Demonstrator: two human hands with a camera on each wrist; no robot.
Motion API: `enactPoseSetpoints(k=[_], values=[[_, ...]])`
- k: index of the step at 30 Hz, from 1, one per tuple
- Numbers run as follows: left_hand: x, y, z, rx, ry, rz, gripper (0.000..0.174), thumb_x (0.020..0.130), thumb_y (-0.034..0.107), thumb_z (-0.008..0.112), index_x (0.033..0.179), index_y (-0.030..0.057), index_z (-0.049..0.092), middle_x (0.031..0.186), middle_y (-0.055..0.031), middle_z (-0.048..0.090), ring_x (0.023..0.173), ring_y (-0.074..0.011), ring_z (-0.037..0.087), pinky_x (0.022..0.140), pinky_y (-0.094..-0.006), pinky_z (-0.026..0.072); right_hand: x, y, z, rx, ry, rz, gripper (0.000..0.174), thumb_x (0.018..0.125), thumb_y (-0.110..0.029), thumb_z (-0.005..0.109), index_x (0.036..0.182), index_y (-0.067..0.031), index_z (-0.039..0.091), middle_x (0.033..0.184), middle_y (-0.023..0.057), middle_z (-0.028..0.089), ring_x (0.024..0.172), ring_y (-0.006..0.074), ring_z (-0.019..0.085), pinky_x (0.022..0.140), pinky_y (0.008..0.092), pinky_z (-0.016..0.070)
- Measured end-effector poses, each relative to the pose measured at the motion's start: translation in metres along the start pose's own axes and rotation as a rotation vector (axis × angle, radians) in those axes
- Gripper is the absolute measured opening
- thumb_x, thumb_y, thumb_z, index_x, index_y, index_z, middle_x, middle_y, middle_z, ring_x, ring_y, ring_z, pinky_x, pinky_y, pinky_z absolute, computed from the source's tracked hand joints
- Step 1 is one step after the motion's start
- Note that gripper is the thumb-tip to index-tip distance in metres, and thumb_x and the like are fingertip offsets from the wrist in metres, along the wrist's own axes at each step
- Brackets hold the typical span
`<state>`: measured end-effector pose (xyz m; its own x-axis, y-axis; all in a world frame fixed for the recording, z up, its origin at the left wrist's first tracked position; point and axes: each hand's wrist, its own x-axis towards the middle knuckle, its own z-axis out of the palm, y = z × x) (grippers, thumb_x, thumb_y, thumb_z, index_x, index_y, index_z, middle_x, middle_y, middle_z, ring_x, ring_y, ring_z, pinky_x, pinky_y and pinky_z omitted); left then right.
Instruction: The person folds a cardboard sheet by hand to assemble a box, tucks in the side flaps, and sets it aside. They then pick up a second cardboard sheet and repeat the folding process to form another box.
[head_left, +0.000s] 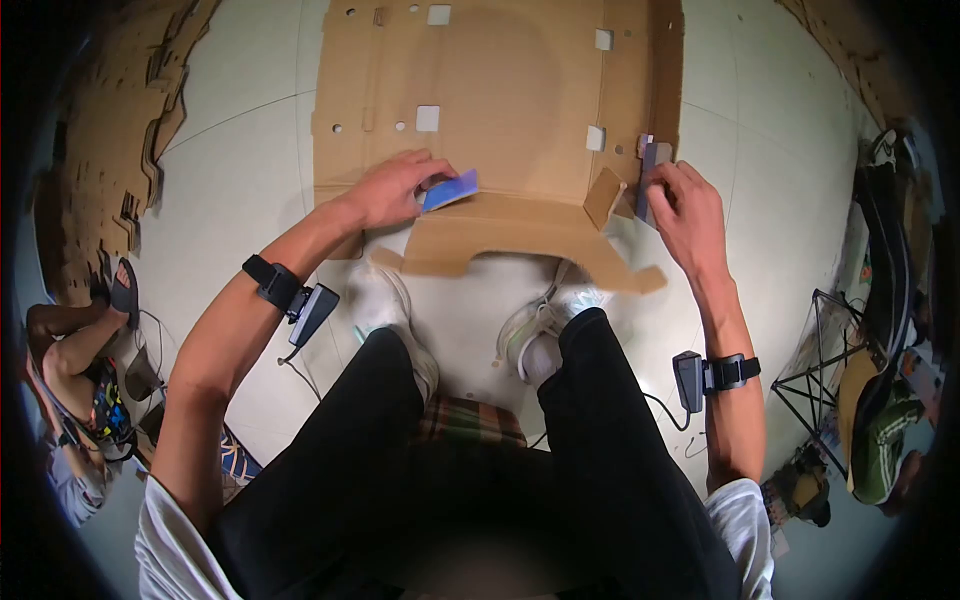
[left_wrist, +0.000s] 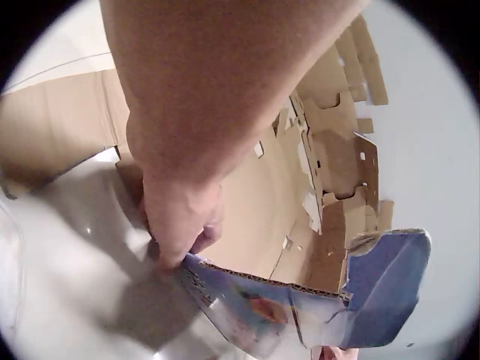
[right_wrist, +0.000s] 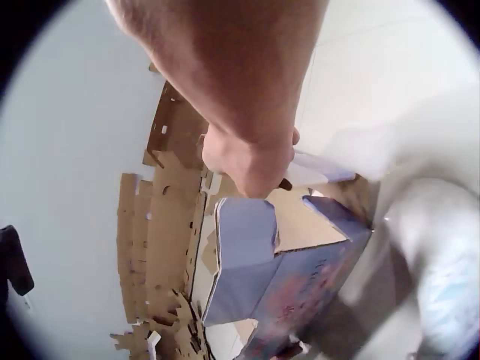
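Observation:
A large die-cut cardboard box blank (head_left: pixel 520 110) lies on the floor, brown side up. Its near panel (head_left: pixel 510 230) is raised and tilted between the two hands. My left hand (head_left: pixel 400 190) pinches a blue-printed flap (head_left: pixel 452 191) at that panel's left end. At the right side my right hand (head_left: pixel 688 215) grips a greyish-purple side flap (head_left: pixel 655 165), its fingers curled at the edge. The wrist views show the panel's outer face, a blue and pink print (right_wrist: pixel 300 289), with a corrugated edge. In the right wrist view the fingertips are partly hidden behind the hand.
Stacked cardboard blanks (head_left: pixel 110 120) lie on the left. The person's shoes (head_left: pixel 530 335) are close below the raised panel. A black folding frame (head_left: pixel 820 370) and a bag-like item (head_left: pixel 885 440) stand at right. Another person's legs (head_left: pixel 75 345) show at far left.

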<state>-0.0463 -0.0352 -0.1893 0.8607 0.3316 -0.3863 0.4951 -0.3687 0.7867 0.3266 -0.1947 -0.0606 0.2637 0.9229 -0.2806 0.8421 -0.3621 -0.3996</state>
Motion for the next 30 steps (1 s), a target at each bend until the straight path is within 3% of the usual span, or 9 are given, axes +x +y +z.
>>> enactPoseSetpoints(k=[3, 9, 12, 15, 16, 22, 25, 28, 30], values=[[0.001, -0.001, 0.000, 0.013, -0.006, -0.024, 0.047, 0.087, 0.004, 0.073, 0.132, 0.0139, 0.066, 0.107, -0.0103, 0.064, 0.105, -0.0304, 0.063, 0.095, -0.0418, 0.0529, 0.003, -0.013, -0.003, 0.113, -0.027, -0.042, 0.015, 0.093, -0.012, 0.065, 0.099, -0.0004, 0.073, 0.084, 0.0165, 0.067, 0.070, 0.0339, 0.064, 0.068, 0.0422, 0.0536], [0.002, 0.002, 0.000, -0.014, 0.012, -0.023, 0.044, 0.085, 0.004, 0.074, 0.128, 0.0106, 0.067, 0.103, -0.0107, 0.066, 0.099, -0.0308, 0.064, 0.091, -0.0420, 0.0532, 0.011, -0.061, 0.006, 0.260, -0.251, -0.125, 0.020, 0.093, -0.012, 0.063, 0.105, 0.0002, 0.073, 0.087, 0.0201, 0.070, 0.074, 0.0365, 0.067, 0.075, 0.0440, 0.0552], [0.001, -0.002, 0.001, -0.006, 0.063, 0.035, 0.048, 0.083, 0.004, 0.078, 0.130, 0.0090, 0.068, 0.097, -0.0087, 0.063, 0.090, -0.0268, 0.059, 0.085, -0.0387, 0.0516, 0.025, -0.050, 0.055, 0.264, -0.327, -0.360, 0.025, 0.094, -0.012, 0.062, 0.111, 0.0013, 0.074, 0.090, 0.0213, 0.072, 0.076, 0.0381, 0.068, 0.080, 0.0447, 0.0560], [0.001, -0.007, 0.005, -0.041, 0.084, 0.027, 0.051, 0.083, 0.003, 0.078, 0.133, 0.0086, 0.069, 0.094, -0.0072, 0.061, 0.085, -0.0237, 0.056, 0.082, -0.0359, 0.0509, 0.037, -0.046, 0.054, 0.386, -0.460, -0.121, 0.027, 0.097, -0.012, 0.061, 0.115, 0.0021, 0.074, 0.096, 0.0206, 0.074, 0.083, 0.0341, 0.071, 0.084, 0.0428, 0.0568], [0.000, -0.008, 0.005, -0.060, 0.092, 0.009, 0.052, 0.083, 0.003, 0.078, 0.134, 0.0086, 0.069, 0.094, -0.0070, 0.061, 0.085, -0.0231, 0.056, 0.081, -0.0354, 0.0509, 0.036, -0.049, 0.048, 0.517, -0.503, 0.011, 0.027, 0.102, -0.013, 0.061, 0.121, 0.0017, 0.074, 0.098, 0.0167, 0.074, 0.089, 0.0265, 0.072, 0.087, 0.0394, 0.0566], [-0.011, -0.015, 0.005, -0.353, 0.013, -0.201, 0.043, 0.093, 0.003, 0.070, 0.136, 0.0081, 0.068, 0.093, -0.0077, 0.060, 0.084, -0.0209, 0.057, 0.083, -0.0345, 0.0523, 0.028, -0.033, 0.057, 0.586, -0.506, 0.078, 0.028, 0.107, -0.015, 0.064, 0.128, 0.0001, 0.073, 0.104, 0.0093, 0.072, 0.092, 0.0178, 0.066, 0.090, 0.0348, 0.0548], [-0.022, -0.033, 0.011, -0.266, 0.080, -0.232, 0.041, 0.098, 0.004, 0.065, 0.139, 0.0087, 0.067, 0.100, -0.0101, 0.063, 0.092, -0.0248, 0.061, 0.085, -0.0362, 0.0533, 0.033, -0.019, 0.062, 0.585, -0.516, 0.070, 0.027, 0.107, -0.015, 0.064, 0.128, -0.0002, 0.074, 0.107, 0.0091, 0.071, 0.096, 0.0173, 0.066, 0.092, 0.0346, 0.0542], [-0.061, -0.043, 0.005, 0.169, 0.255, -0.190, 0.043, 0.099, 0.003, 0.063, 0.142, 0.0096, 0.064, 0.116, -0.0129, 0.064, 0.108, -0.0307, 0.062, 0.090, -0.0392, 0.0552, 0.034, -0.016, 0.062, 0.637, -0.534, 0.088, 0.027, 0.107, -0.015, 0.064, 0.129, -0.0011, 0.073, 0.107, 0.0076, 0.071, 0.096, 0.0163, 0.065, 0.093, 0.0345, 0.0540], [-0.097, -0.040, -0.006, 0.286, 0.354, -0.254, 0.046, 0.099, 0.002, 0.061, 0.144, 0.0106, 0.063, 0.125, -0.0143, 0.061, 0.117, -0.0349, 0.059, 0.095, -0.0410, 0.0557, 0.029, -0.021, 0.059, 0.627, -0.538, 0.076, 0.028, 0.107, -0.015, 0.063, 0.130, -0.0017, 0.073, 0.107, 0.0065, 0.070, 0.097, 0.0157, 0.065, 0.092, 0.0338, 0.0539]])
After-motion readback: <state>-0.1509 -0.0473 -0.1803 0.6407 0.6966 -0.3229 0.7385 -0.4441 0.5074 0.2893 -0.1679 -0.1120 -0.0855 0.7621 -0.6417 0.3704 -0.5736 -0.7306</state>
